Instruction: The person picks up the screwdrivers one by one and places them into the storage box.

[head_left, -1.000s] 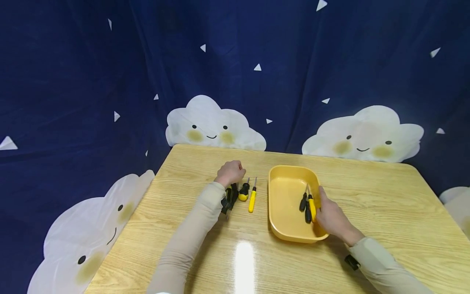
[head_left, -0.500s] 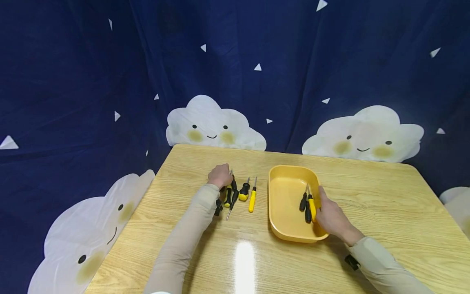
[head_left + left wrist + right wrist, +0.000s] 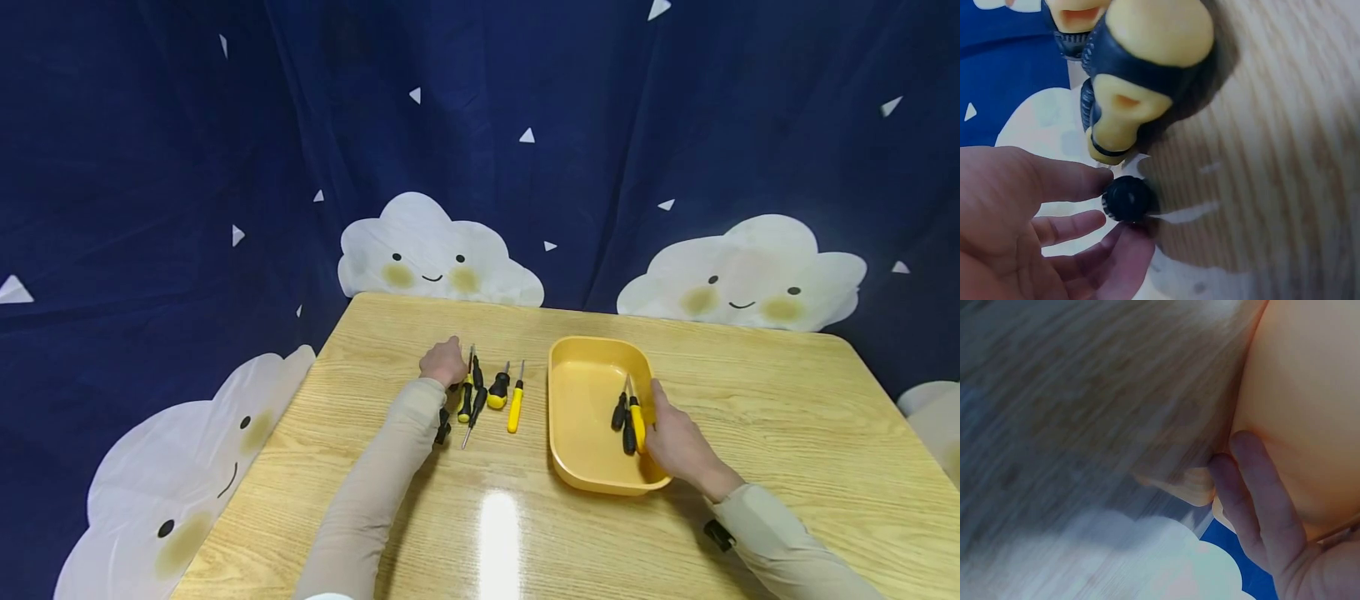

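Note:
My left hand (image 3: 443, 363) is at the left end of a row of screwdrivers. In the left wrist view its thumb and fingers pinch a black screwdriver handle (image 3: 1129, 199), seen end-on; its shaft is hidden. Just right of that hand lie a yellow-and-black screwdriver (image 3: 466, 402) and two black screwdrivers (image 3: 477, 406). Farther right are a stubby screwdriver (image 3: 498, 392) and a slim yellow screwdriver (image 3: 516, 408). My right hand (image 3: 684, 442) holds the right side of a yellow plastic basin (image 3: 585, 471), its fingers (image 3: 1266, 500) against the outer wall.
Inside the basin, against its right side, lie two black screwdrivers (image 3: 629, 435) and one with a yellow handle (image 3: 638, 427). The wooden table (image 3: 780, 400) reaches back to a dark blue curtain (image 3: 585, 108) printed with clouds.
My left hand has moved left and slightly nearer, uncovering the screwdrivers that were beneath its wrist. My right hand and the basin have stayed put.

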Demonstrator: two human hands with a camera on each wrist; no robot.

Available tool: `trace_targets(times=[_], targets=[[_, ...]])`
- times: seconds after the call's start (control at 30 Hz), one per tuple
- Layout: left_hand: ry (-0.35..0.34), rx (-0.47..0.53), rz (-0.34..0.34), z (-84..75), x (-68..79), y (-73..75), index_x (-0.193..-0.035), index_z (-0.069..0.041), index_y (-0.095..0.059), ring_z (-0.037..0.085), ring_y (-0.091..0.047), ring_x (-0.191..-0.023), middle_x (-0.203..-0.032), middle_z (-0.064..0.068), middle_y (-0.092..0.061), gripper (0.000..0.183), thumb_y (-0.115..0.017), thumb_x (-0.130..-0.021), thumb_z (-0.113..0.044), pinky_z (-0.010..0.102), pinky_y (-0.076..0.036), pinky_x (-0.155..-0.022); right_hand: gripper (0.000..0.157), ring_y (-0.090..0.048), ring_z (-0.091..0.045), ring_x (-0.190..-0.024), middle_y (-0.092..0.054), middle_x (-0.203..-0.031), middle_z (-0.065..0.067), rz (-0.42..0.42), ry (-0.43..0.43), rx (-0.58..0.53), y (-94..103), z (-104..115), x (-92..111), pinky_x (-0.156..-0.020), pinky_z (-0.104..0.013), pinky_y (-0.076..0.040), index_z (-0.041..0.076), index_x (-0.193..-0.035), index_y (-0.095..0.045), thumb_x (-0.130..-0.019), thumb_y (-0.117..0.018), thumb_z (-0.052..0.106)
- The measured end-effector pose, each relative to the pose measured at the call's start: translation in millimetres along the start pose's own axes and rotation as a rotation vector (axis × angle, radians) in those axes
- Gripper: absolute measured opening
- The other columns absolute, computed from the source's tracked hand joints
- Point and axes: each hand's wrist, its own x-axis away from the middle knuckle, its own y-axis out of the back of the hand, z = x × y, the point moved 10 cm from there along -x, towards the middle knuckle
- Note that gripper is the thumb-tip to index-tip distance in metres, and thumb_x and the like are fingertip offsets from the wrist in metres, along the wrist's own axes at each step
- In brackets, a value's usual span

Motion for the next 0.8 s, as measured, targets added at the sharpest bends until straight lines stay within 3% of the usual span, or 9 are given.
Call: trace_targets(times=[0.27,0.8], targets=[[0.002,-0.024,0.008,-0.4,-0.4,-2.8,-0.122,-0.008,-0.052,0.026,-0.056,-0.07,-0.092,0.012,-0.062,0.032,-0.059,-0.091,-0.014,0.038,-0.043,-0.057,0.067,-0.049,-0.017,-0.053,-0.058,-0.078,-0.018,0.0,0.0,0.0,0.6,0.8,0.1,-0.048,-0.03,-0.043,-0.01,-0.146,-0.003,-0.09,-0.039,0.001],[-0.015,-0.049,-0.004,-4.8,2.1,-3.5,-0.116,-0.007,-0.056,0.025,-0.057,-0.068,-0.09,0.012,-0.062,0.024,-0.055,-0.094,-0.017,0.037,-0.045,-0.056,0.067,-0.05,-0.019,-0.054,-0.06,-0.084,-0.025,-0.006,0.006,0.006,1.7,1.9,1.3,-0.048,-0.031,-0.043,-0.01,-0.146,-0.005,-0.09,-0.04,0.0]])
